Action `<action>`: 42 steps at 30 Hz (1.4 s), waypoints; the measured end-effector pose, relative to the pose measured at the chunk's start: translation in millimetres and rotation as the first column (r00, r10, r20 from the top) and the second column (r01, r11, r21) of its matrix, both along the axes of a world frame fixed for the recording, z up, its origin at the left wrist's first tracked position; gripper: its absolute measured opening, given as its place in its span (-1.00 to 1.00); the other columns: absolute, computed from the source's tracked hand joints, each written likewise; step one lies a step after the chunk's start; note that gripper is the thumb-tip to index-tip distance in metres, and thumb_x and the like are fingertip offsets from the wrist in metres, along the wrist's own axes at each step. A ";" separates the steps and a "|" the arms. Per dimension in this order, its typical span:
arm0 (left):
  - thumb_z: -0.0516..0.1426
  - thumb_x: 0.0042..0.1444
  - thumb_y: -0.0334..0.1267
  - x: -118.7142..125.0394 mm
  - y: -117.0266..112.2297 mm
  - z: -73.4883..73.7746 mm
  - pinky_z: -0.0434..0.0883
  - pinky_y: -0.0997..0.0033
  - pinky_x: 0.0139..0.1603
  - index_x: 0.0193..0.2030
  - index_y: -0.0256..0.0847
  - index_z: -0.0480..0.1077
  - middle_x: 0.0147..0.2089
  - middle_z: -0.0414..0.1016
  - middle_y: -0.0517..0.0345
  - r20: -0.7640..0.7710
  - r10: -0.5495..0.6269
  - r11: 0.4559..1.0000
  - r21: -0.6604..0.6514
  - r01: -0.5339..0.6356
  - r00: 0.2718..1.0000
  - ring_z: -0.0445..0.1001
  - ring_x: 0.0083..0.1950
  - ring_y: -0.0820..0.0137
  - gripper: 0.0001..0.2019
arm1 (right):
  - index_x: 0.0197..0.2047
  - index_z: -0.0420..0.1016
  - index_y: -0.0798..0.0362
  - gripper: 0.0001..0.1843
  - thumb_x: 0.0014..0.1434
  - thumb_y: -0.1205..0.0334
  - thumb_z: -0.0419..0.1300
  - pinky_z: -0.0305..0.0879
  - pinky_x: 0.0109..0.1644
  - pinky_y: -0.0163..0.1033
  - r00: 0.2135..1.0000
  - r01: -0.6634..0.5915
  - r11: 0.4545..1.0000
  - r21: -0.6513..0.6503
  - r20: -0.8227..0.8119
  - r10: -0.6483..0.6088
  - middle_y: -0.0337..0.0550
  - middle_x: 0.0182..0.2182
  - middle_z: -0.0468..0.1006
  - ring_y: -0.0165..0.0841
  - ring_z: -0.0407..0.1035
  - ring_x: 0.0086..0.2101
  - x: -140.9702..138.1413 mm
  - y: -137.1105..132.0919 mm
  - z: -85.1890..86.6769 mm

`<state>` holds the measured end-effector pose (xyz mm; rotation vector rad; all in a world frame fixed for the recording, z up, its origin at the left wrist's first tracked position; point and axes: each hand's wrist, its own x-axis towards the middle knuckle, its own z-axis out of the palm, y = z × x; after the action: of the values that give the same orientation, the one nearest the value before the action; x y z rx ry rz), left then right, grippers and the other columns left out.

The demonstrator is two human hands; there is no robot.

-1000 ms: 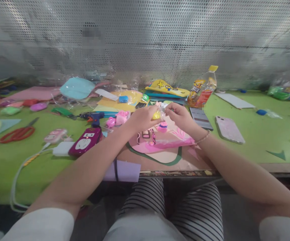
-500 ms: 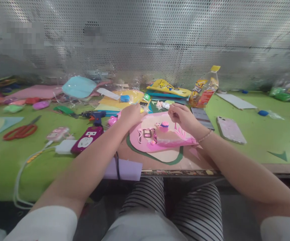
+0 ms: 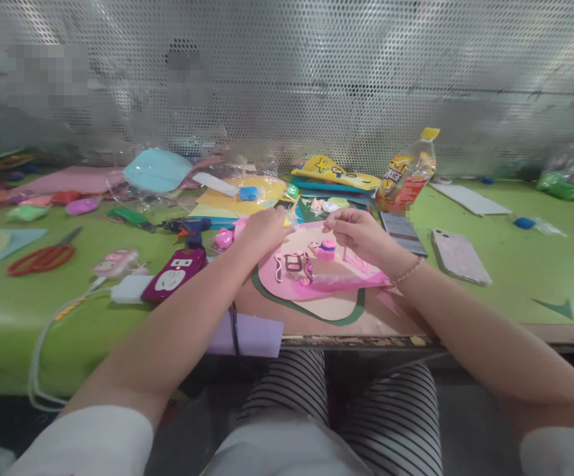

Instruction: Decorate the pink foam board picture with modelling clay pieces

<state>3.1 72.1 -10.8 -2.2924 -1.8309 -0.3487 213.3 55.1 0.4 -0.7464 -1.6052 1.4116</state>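
Observation:
My left hand (image 3: 267,228) is closed at the upper left edge of a pink and cream paper cut-out (image 3: 287,289). A small yellow lump of clay (image 3: 287,223), with clear wrap beside it, shows at its fingertips. Over the cut-out's upper right, my right hand (image 3: 356,235) pinches thumb and forefinger together; anything between them is too small to make out. On the cut-out sit a pink and blue round clay piece (image 3: 327,248), a dark square outline (image 3: 293,262) and pink branching strips (image 3: 359,261). A green layer (image 3: 354,314) borders it below.
Left lie orange-handled scissors (image 3: 41,260), a purple power strip (image 3: 175,274) with a white cable, and a blue glue gun (image 3: 195,231). A bottle (image 3: 409,175) stands behind my right hand. A phone (image 3: 460,256) lies to the right. Colored sheets (image 3: 217,206) and wrapped clay (image 3: 248,194) lie behind.
My right hand has shifted slightly left and turned, its pinched fingertips now pointing toward my left hand. My left hand has moved slightly down and right, with the yellow clay still at its fingertips.

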 end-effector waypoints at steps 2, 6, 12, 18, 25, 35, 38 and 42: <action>0.05 0.10 -0.01 2.5 -0.6 0.8 0.33 0.33 -0.29 -0.09 -0.29 0.30 -0.25 0.49 -0.11 0.000 -0.026 1.000 -0.001 0.026 1.000 0.48 -0.21 0.17 -0.62 | -0.45 0.44 0.09 -0.82 -0.06 0.19 0.33 -0.30 -0.62 -0.32 1.000 -0.002 1.000 -0.019 0.010 0.003 -0.30 -0.56 0.40 -0.61 -0.07 -0.67 -0.5 -1.0 0.6; 0.06 0.11 -0.12 7.3 -1.8 1.0 0.34 0.30 -0.22 -0.04 -0.27 0.27 -0.17 0.45 -0.11 -0.013 -0.117 0.993 -0.006 0.117 0.993 0.43 -0.11 0.16 -0.66 | -0.41 0.46 0.07 -0.83 -0.05 0.20 0.34 -0.27 -0.61 -0.33 0.998 -0.021 0.999 -0.035 0.057 0.023 -0.31 -0.57 0.37 -0.60 -0.04 -0.66 -0.8 -1.9 -0.6; 0.05 0.09 -0.24 8.4 -3.0 -2.6 0.30 0.21 -0.07 0.11 -0.38 0.19 0.01 0.33 -0.25 -0.066 -0.169 0.985 -0.033 0.167 0.983 0.30 0.05 0.07 -0.55 | -0.36 0.46 0.08 -0.81 0.07 0.11 0.25 -0.21 -0.60 -0.34 0.991 -0.048 0.998 0.037 0.128 0.043 -0.30 -0.56 0.36 -0.58 -0.02 -0.64 -0.5 -3.5 -2.1; 0.03 0.10 -0.29 6.9 -4.0 -2.2 0.28 0.22 -0.04 0.20 -0.34 0.11 0.06 0.29 -0.23 -0.103 -0.185 0.981 -0.083 0.177 0.977 0.27 0.08 0.10 -0.49 | -0.42 0.39 0.06 -0.83 0.08 0.16 0.23 -0.16 -0.60 -0.36 0.989 -0.075 0.995 0.063 0.136 0.066 -0.36 -0.62 0.29 -0.58 0.00 -0.64 -1.0 -5.5 -1.1; 0.04 0.11 -0.26 5.9 -2.1 -3.7 0.28 0.19 0.00 0.08 -0.36 0.23 0.07 0.30 -0.21 -0.114 -0.205 0.976 -0.101 0.194 0.972 0.26 0.08 0.10 -0.60 | -0.45 0.44 0.08 -0.83 -0.05 0.21 0.34 0.11 -0.52 -0.39 0.995 -0.081 0.997 0.011 0.054 0.080 -0.29 -0.51 0.46 -0.57 0.22 -0.57 -5.4 -6.3 -2.8; 0.03 0.12 -0.27 5.8 -1.2 -4.1 0.28 0.22 0.02 0.09 -0.31 0.23 0.09 0.31 -0.16 -0.129 -0.201 0.976 -0.110 0.187 0.971 0.27 0.09 0.15 -0.62 | -0.37 0.55 0.06 -0.81 -0.04 0.13 0.32 0.21 -0.40 -0.32 0.960 0.005 0.975 0.222 0.271 -0.066 -0.24 -0.46 0.52 -0.49 0.30 -0.48 -4.8 -9.9 -1.8; 0.03 0.11 -0.28 6.1 -0.5 -5.1 0.29 0.22 0.00 0.06 -0.31 0.24 0.07 0.32 -0.16 -0.136 -0.197 0.978 -0.102 0.184 0.971 0.29 0.08 0.16 -0.64 | -0.45 0.53 0.06 -0.85 0.02 0.15 0.27 0.15 -0.43 -0.32 0.859 0.059 0.873 0.485 0.421 -0.292 -0.25 -0.52 0.48 -0.49 0.26 -0.51 -6.2 -16.8 3.3; 0.03 0.12 -0.27 7.1 -0.7 -5.6 0.30 0.23 -0.01 0.01 -0.31 0.27 0.04 0.34 -0.14 -0.156 -0.201 0.977 -0.098 0.187 0.967 0.30 0.06 0.16 -0.68 | -0.45 0.50 0.06 -0.90 0.06 0.24 0.24 0.14 -0.36 -0.33 0.710 -0.035 0.656 0.754 0.480 -0.515 -0.22 -0.44 0.49 -0.46 0.28 -0.45 -11.4 -22.2 3.6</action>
<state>10.2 71.4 -16.4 -2.4812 -1.5752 -0.1073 201.8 32.9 4.0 -0.9840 -2.2667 0.1505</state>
